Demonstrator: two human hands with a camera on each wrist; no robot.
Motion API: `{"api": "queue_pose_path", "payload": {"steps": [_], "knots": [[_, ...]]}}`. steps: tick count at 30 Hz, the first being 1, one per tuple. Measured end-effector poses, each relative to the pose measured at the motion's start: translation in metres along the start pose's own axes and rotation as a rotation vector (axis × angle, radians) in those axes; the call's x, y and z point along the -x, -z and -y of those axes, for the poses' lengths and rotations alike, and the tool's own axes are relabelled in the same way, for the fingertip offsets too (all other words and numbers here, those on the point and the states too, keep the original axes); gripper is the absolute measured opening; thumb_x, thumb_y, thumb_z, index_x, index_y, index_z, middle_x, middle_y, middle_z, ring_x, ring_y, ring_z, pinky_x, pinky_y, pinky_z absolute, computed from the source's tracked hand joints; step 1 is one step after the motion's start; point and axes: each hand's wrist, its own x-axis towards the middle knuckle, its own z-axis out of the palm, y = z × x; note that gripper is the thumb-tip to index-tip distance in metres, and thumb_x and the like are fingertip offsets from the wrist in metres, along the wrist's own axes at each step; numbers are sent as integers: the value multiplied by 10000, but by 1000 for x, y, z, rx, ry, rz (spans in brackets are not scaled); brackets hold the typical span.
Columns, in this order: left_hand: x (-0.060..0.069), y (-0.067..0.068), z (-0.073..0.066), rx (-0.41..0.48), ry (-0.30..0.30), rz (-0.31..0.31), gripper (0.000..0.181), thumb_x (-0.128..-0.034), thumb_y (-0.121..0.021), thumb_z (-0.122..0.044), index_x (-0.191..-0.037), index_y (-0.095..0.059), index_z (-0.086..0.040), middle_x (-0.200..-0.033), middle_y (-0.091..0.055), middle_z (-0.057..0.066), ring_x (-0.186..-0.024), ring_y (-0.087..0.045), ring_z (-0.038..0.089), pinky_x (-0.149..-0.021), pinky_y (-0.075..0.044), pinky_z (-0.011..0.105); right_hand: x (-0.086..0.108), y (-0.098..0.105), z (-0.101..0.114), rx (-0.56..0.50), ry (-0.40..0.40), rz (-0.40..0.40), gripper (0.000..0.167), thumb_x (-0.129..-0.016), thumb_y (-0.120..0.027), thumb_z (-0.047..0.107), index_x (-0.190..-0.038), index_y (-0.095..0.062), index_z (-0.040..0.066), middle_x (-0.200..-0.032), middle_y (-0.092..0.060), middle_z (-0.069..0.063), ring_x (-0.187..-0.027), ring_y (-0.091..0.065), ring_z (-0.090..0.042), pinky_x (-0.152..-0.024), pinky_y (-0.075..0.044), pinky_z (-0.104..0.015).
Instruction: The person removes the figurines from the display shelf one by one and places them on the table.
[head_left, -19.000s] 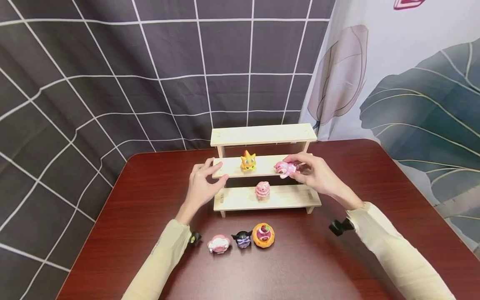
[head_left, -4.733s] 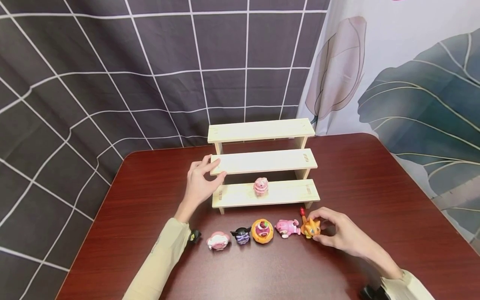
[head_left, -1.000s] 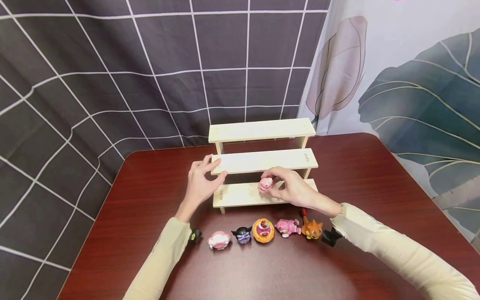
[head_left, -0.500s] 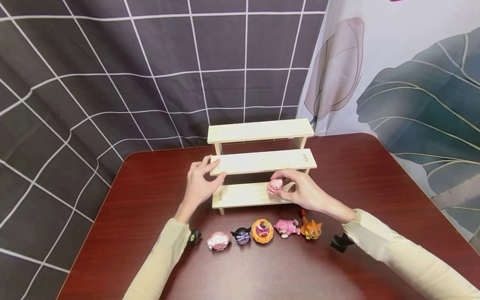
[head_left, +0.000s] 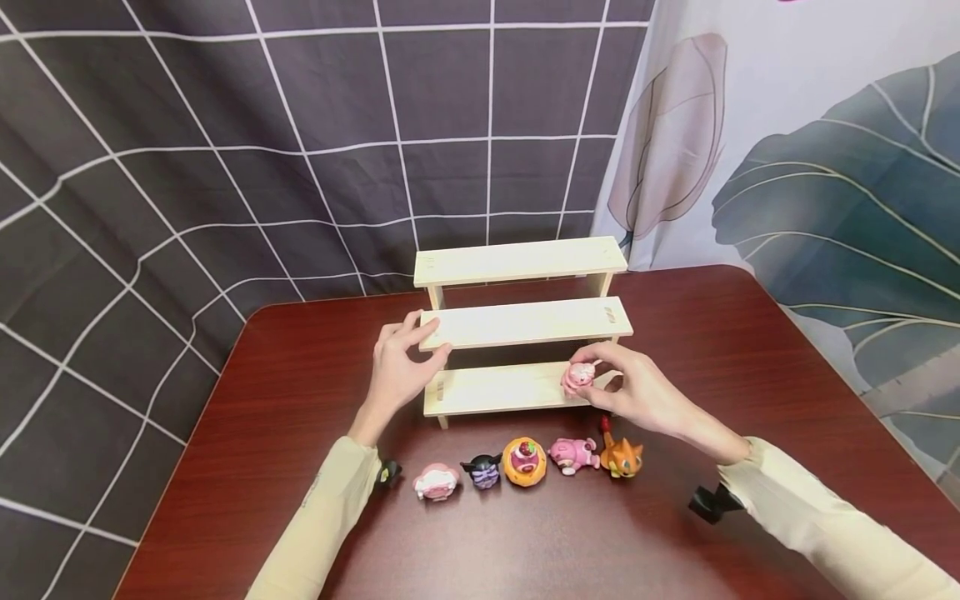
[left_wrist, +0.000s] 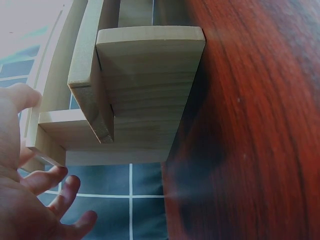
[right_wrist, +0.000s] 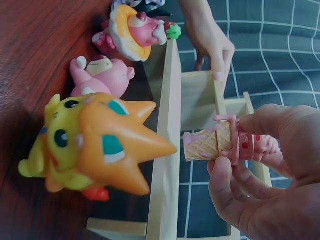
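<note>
My right hand (head_left: 641, 392) pinches an ice-cream-cone figurine (head_left: 577, 380) between thumb and fingers, over the right part of the lowest board of a three-tier wooden shelf (head_left: 525, 323). In the right wrist view its waffle cone (right_wrist: 206, 142) points toward the board and the pink top is partly covered by the fingers. The cone's end looks slightly off the board. At the shelf's left side, my left hand (head_left: 401, 371) holds the end of the middle board, thumb at the front edge. The left wrist view shows that hand (left_wrist: 25, 170) at the board's end.
In front of the shelf a row of figurines lies on the red-brown table (head_left: 315, 350): a pink-white one (head_left: 436, 482), a black-purple one (head_left: 483, 472), an orange ring one (head_left: 525, 463), a pink bear (head_left: 574, 456) and an orange spiky one (head_left: 622, 458). A dark grid curtain (head_left: 322, 100) hangs behind.
Earlier the pink bear and orange spiky figurine went from the middle board to the table row. Within the last second my right hand moved the ice-cream-cone figurine rightward. The left hand stayed.
</note>
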Motion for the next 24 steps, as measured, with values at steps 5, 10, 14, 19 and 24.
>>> {"api": "queue_pose_path", "payload": {"steps": [5, 10, 14, 19, 24], "knots": [[1, 0, -1, 1, 0, -4, 430, -798, -827, -232, -1198, -747, -93, -1360, -578, 213, -1062, -530, 393, -827, -421, 503, 10, 4, 1, 9, 17, -40, 381, -778, -819, -38, -1102, -662, 89, -975, -653, 20, -845, -637, -192, -609, -547, -289], [1, 0, -1, 1, 0, -2, 432, -801, -825, -240, -1198, -746, -90, -1358, -581, 213, -1055, -527, 379, -828, -419, 503, 18, 8, -1, 59, 34, -78, 395, -760, -828, -44, -1096, -670, 91, -974, -663, 25, -821, -637, -166, -587, -527, -279], [1, 0, 0, 3, -2, -5, 437, -796, -829, -243, -1197, -746, -88, -1354, -584, 214, -1060, -528, 390, -827, -419, 507, 25, 11, -1, 64, 7, -89, 418, -743, -830, -70, -1101, -666, 70, -993, -671, 3, -816, -645, -160, -623, -545, -300], [1, 0, 0, 3, -7, -10, 434, -796, -830, -239, -1195, -748, -90, -1354, -584, 210, -1056, -532, 409, -825, -421, 504, 34, 16, -2, 81, -3, -113, 459, -717, -841, -84, -1120, -664, 46, -1003, -673, -23, -797, -638, -141, -664, -547, -266], [0, 0, 0, -2, -8, -11, 427, -797, -829, -232, -1193, -749, -94, -1351, -588, 211, -1046, -532, 383, -817, -429, 493, 44, 21, -3, 100, -50, -128, 463, -719, -835, -88, -1127, -663, 48, -1008, -670, -39, -819, -652, -135, -679, -555, -256]]}}
